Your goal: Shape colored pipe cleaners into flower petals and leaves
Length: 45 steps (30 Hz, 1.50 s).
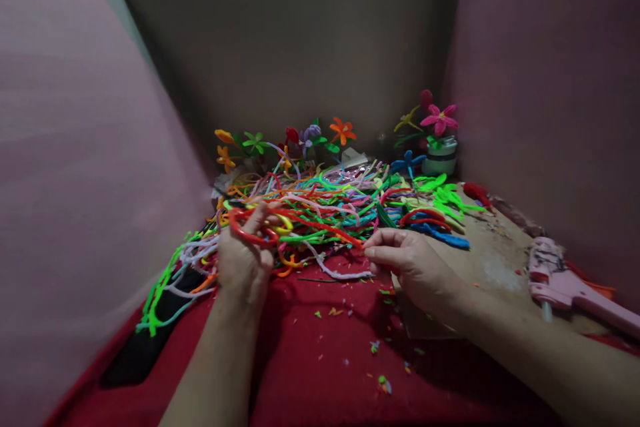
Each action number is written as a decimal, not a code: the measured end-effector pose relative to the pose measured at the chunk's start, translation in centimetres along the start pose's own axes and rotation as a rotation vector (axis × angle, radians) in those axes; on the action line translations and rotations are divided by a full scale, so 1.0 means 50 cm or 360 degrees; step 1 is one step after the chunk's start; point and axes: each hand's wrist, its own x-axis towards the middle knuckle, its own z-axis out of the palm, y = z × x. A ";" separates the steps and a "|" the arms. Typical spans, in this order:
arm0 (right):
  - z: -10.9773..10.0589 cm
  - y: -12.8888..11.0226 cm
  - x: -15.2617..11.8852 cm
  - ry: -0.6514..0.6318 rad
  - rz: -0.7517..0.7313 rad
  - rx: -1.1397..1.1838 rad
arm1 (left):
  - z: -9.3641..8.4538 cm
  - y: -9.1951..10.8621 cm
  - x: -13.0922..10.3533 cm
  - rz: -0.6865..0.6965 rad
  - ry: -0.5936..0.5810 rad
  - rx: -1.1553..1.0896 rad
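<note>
Red cloth (310, 353) spreads right across the near side, and there's the big tangled heap of pipe cleaners (330, 197) along its far part, every bright colour going. Over on the right, a sheet of cardboard (493, 257) lies beside it. Now the hands: well apart, left hand (243, 263) at the heap's near left, right hand (403, 257) at its near right. Far out right sits a pink glue gun (563, 283), nozzle facing near. At the far right, a pale pot (440, 159) with a pink flower (440, 119) above it; further left, an orange flower (343, 130). Look at the left fingers, curled around glossy red loops (250, 230), possibly scissor handles! And the red pipe cleaner (345, 235) slants between the hands, its near right end pinched between right thumb and fingers. Tiny coloured scraps (384, 383) speckle the near cloth.
</note>
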 end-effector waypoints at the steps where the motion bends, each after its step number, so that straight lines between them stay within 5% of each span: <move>1: -0.002 0.000 0.002 0.0050 -0.0032 0.0023 | -0.006 0.008 0.003 0.0167 0.0052 0.0058; 5: -0.007 -0.003 0.009 0.0221 -0.0123 0.0139 | -0.022 0.026 -0.012 0.0697 0.0156 0.0440; 7: -0.008 -0.003 0.012 0.0250 -0.0138 0.0156 | -0.019 0.018 -0.037 0.0811 -0.0096 0.0874; 11: -0.006 -0.008 0.011 0.0274 -0.0202 0.0133 | 0.000 -0.028 -0.088 0.1119 -0.1092 0.1928; 13: -0.006 -0.012 0.008 0.0290 -0.0218 0.0119 | 0.007 -0.052 -0.101 0.1365 -0.1297 0.2321; 17: -0.008 -0.018 0.005 0.0272 -0.0232 0.0133 | 0.003 -0.079 -0.103 0.1598 -0.1308 0.2774; 24: -0.018 -0.009 0.010 0.0218 -0.0270 0.0164 | -0.006 -0.089 -0.095 0.1787 -0.1308 0.2849; 45: -0.023 -0.010 0.015 0.0071 -0.0164 0.0340 | 0.000 -0.081 -0.103 0.1851 -0.1259 0.2949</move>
